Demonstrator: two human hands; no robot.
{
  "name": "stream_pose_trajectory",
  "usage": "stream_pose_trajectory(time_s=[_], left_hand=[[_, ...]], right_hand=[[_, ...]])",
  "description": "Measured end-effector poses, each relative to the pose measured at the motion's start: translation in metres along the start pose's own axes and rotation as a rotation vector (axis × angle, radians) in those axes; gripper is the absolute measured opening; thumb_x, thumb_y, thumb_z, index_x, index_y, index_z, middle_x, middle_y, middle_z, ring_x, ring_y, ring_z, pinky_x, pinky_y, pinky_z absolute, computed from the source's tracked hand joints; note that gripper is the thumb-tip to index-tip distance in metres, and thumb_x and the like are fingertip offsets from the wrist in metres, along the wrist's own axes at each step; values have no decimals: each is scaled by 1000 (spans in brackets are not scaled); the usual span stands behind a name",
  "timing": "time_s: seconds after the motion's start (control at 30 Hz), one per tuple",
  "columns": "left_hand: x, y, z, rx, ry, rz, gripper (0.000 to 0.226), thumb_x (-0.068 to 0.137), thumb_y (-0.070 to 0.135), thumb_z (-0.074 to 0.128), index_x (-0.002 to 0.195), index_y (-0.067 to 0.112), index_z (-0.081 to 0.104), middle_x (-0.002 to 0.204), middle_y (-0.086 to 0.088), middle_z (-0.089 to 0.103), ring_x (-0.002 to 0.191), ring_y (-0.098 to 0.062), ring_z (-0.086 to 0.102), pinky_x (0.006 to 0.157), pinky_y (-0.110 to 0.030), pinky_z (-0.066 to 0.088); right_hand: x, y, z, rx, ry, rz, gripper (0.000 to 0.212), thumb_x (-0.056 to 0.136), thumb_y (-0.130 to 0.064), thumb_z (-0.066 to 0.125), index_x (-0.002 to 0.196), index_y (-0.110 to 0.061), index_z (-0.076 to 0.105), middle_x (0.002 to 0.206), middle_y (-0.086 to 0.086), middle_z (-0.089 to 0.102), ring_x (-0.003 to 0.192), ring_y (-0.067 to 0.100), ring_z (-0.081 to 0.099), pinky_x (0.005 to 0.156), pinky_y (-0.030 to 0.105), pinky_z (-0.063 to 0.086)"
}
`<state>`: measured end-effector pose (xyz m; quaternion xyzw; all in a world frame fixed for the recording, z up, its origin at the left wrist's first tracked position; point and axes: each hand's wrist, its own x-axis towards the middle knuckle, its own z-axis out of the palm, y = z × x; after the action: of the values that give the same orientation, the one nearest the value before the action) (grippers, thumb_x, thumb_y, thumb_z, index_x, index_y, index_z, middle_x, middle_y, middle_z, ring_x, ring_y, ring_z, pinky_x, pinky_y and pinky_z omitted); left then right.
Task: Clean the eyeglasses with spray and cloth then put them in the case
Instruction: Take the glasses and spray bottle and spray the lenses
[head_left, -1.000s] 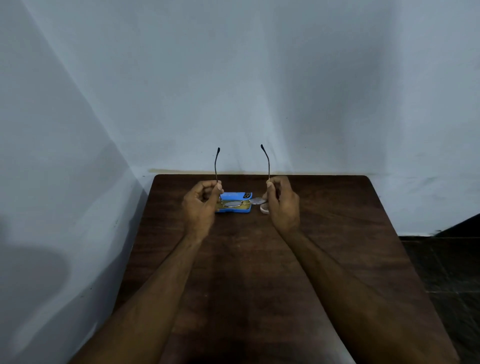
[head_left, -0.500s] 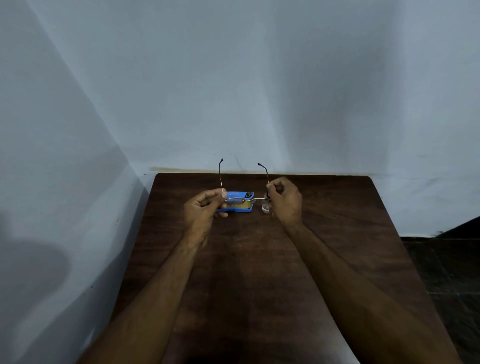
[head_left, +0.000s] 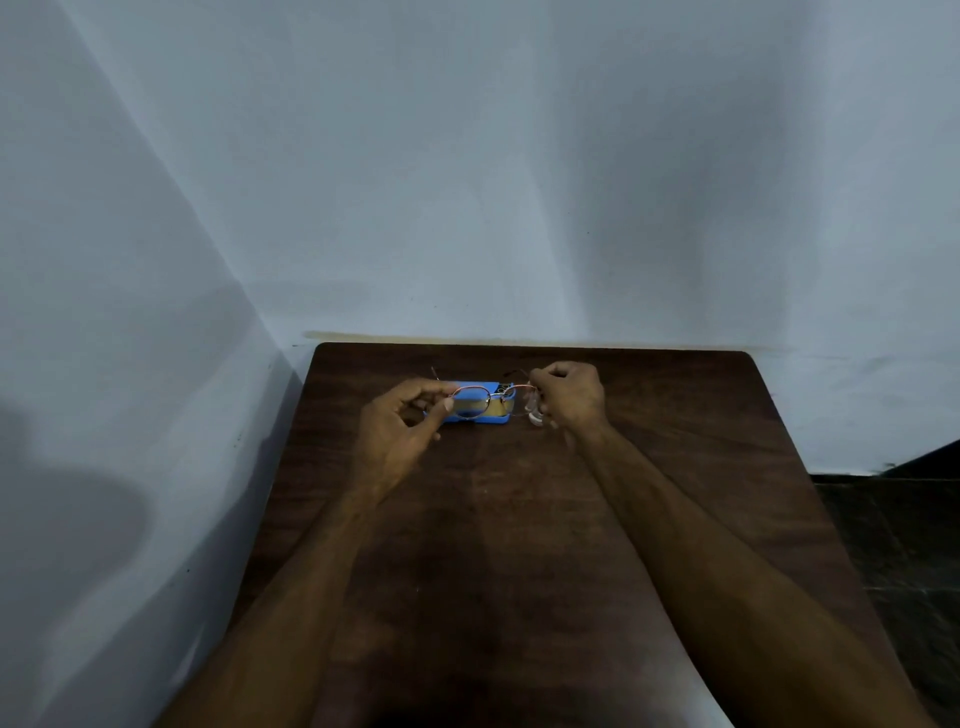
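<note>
Both hands are up near the far end of the dark wooden table (head_left: 519, 545), each pinching one side of the eyeglasses (head_left: 491, 400). The left hand (head_left: 397, 431) has thumb and forefinger closed on the left hinge, other fingers loosely curled. The right hand (head_left: 571, 397) is curled tighter, gripping the right hinge, and its fingertips are mostly hidden. The thin coppery frame sits level between them, lenses facing the camera, held right over a blue case (head_left: 470, 415) lying flat on the table. There's a small clear object (head_left: 535, 413) just beside the case by the right hand, too blurry to name.
</note>
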<state>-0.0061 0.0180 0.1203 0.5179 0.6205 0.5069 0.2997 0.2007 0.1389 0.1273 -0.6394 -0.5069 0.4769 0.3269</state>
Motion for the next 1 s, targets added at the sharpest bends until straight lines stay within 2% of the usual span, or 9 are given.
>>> stream_pose_trajectory(time_s=[0.13, 0.23, 0.37, 0.5, 0.57, 0.7, 0.83, 1.0], left_hand=[[5, -2, -12, 90, -81, 68, 19, 97, 17, 78, 114, 26, 80, 112, 10, 77, 99, -17, 75, 75, -50, 66], [10, -1, -16, 141, -127, 75, 20, 97, 19, 77, 116, 27, 79, 112, 12, 77, 99, -16, 74, 81, -52, 65], [15, 2, -12, 177, -112, 128, 20, 99, 16, 74, 113, 30, 75, 110, 14, 73, 97, -13, 71, 78, -51, 64], [21, 2, -7, 184, -76, 157, 16, 101, 15, 71, 113, 23, 77, 122, 3, 62, 107, -12, 67, 77, -37, 66], [24, 3, -5, 144, -76, 169, 16, 101, 14, 70, 114, 20, 77, 130, 1, 62, 107, -15, 69, 73, -30, 65], [25, 7, -3, 102, -128, 140, 14, 104, 13, 65, 115, 17, 73, 124, 4, 72, 101, -17, 72, 68, -36, 67], [25, 7, 3, 52, -133, 80, 11, 105, 15, 66, 114, 12, 71, 114, 2, 74, 98, -22, 74, 71, -43, 67], [25, 8, 10, 23, -126, 50, 9, 101, 21, 70, 108, 15, 73, 111, 1, 73, 94, -23, 74, 69, -36, 67]], right_hand=[[6, -6, 0, 104, -59, 71, 25, 96, -11, 70, 71, -5, 66, 51, 9, 54, 34, 14, 41, 39, 23, 31], [10, -8, -2, 111, -94, 112, 22, 98, -9, 68, 78, 0, 65, 46, 6, 48, 29, 11, 35, 34, 19, 25], [15, -9, -3, 136, -133, 152, 24, 101, -8, 64, 79, 2, 63, 41, 3, 44, 25, 9, 30, 31, 16, 21], [20, -8, -2, 183, -178, 183, 21, 102, -8, 61, 85, 5, 64, 53, 9, 43, 27, 9, 28, 31, 16, 18], [24, -8, -3, 212, -195, 201, 18, 102, -7, 59, 87, 4, 63, 58, 11, 43, 28, 8, 29, 32, 16, 18], [30, -10, -7, 248, -222, 248, 17, 102, -7, 59, 94, 6, 64, 60, 13, 43, 27, 7, 31, 29, 16, 20], [40, -8, -8, 300, -210, 320, 24, 102, -9, 63, 83, 7, 61, 64, 12, 47, 30, 7, 33, 28, 18, 22], [49, -5, -11, 335, -205, 362, 28, 101, -6, 63, 75, 3, 58, 62, 11, 47, 27, 5, 31, 27, 16, 20]])
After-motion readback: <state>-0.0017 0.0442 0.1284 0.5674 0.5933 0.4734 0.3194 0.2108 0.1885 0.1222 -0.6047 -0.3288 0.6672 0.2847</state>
